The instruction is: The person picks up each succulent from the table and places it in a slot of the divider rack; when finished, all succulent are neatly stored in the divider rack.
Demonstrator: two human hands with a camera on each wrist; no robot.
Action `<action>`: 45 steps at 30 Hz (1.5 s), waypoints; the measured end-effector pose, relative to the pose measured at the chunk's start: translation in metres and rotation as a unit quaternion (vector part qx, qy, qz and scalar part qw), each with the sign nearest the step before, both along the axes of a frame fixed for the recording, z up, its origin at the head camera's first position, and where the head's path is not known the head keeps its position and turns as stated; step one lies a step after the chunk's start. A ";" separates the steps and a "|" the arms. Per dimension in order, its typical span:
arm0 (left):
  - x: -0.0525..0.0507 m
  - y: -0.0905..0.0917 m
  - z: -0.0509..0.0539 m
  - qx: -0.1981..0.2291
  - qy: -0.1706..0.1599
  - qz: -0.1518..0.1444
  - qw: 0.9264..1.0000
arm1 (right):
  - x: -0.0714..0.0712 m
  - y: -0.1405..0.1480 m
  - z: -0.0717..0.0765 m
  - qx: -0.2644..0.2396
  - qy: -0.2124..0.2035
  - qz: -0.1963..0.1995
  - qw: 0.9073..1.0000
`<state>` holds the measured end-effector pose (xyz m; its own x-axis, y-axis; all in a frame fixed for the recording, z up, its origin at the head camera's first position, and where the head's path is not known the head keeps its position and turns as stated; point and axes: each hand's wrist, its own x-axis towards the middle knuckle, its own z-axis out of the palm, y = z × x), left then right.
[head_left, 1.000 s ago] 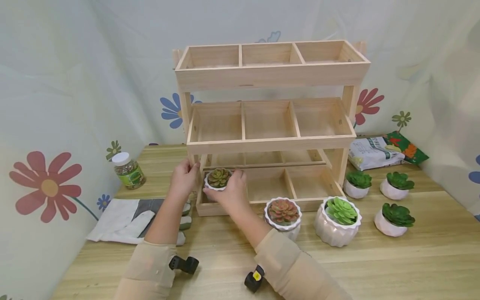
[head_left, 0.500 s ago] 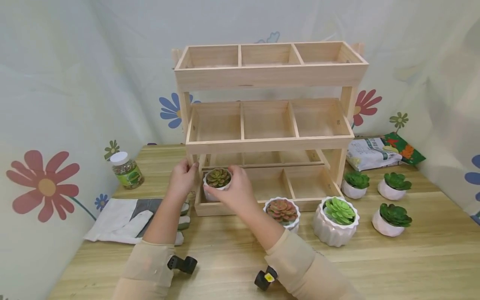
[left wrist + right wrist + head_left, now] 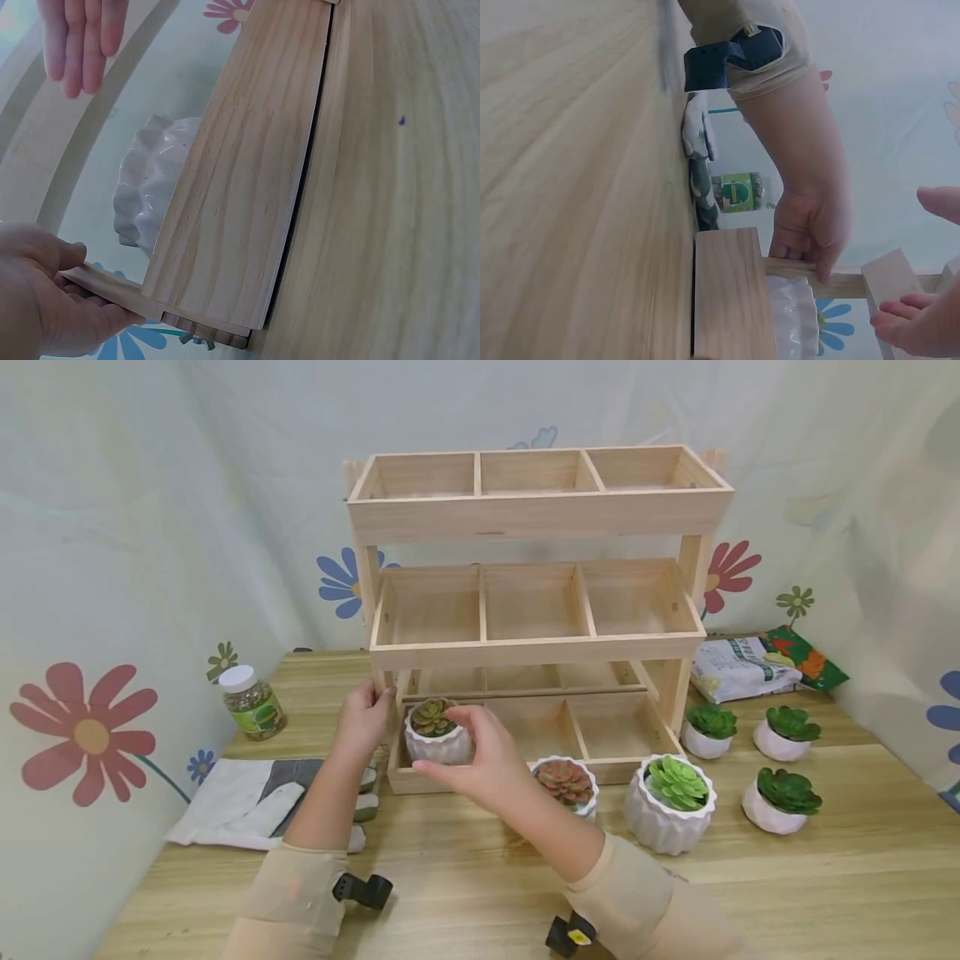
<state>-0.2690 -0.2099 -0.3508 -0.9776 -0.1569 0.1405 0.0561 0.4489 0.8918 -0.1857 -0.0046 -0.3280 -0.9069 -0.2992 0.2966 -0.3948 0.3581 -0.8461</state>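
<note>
A white fluted pot [image 3: 437, 749] holding a brownish-green succulent [image 3: 432, 716] stands upright in the bottom tier's left compartment of a wooden three-tier plant stand [image 3: 536, 517]. My left hand [image 3: 363, 721] grips the stand's left leg; in the right wrist view its thumb and fingers [image 3: 814, 225] lie on either side of this wooden bar [image 3: 847, 283]. To the right of the pot, my right hand [image 3: 489, 758] is spread with thumb and fingers apart, holding nothing. The left wrist view shows the pot's white side [image 3: 154, 180] behind the front board [image 3: 232, 202].
Two large white pots hold a reddish succulent [image 3: 564, 782] and a bright green one [image 3: 678, 783]. Several small potted succulents [image 3: 789, 791] stand at right, before bags [image 3: 742, 668]. At left are gloves [image 3: 247, 802] and a white-lidded jar [image 3: 255, 703].
My right hand has let go of the pot with the brownish-green succulent and drawn back to the right. The pot sits in the compartment; my left hand stays on the leg.
</note>
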 end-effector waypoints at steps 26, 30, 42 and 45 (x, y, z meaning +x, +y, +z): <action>-0.001 0.000 -0.002 0.020 -0.003 -0.002 1.000 | 0.023 0.072 0.006 0.061 0.071 0.032 0.995; -0.002 0.001 -0.003 0.022 0.000 -0.002 1.000 | 0.020 0.083 0.003 0.061 0.086 0.026 0.994; 0.000 0.002 -0.002 0.014 0.003 -0.009 1.000 | 0.012 0.116 -0.017 0.096 0.085 0.028 0.991; 0.000 0.002 -0.002 0.011 0.008 -0.002 1.000 | 0.010 0.121 -0.019 0.104 0.071 0.024 0.992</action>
